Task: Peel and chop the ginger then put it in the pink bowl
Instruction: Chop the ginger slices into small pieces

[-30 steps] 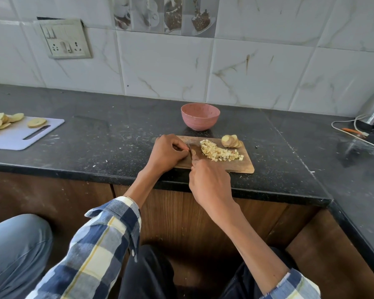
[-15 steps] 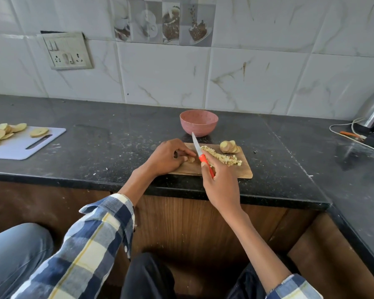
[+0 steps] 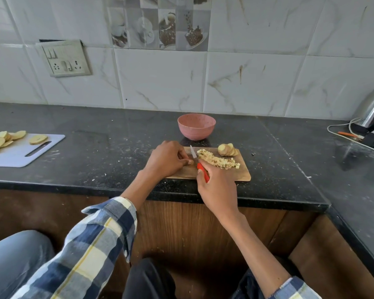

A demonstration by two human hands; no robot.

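Since 0.5 s ago we lowered the knife (image 3: pixel 194 153); right hand (image 3: pixel 217 187) grips it, left hand (image 3: pixel 167 159) pinches ginger (image 3: pixel 190 162). Diced pile (image 3: pixel 216 160) done; sliced chunk (image 3: pixel 227 150) and pink bowl (image 3: pixel 196 126) transfer remain.

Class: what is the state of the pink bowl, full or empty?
Empty. The pink bowl shows only bare inside wall; the chopped ginger lies on the wooden board.

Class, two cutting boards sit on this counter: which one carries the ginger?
The wooden cutting board below the pink bowl; the white cutting board at far left carries pale round slices.

Marbled wall tiles (image 3: pixel 246 83), black countertop (image 3: pixel 95 160)
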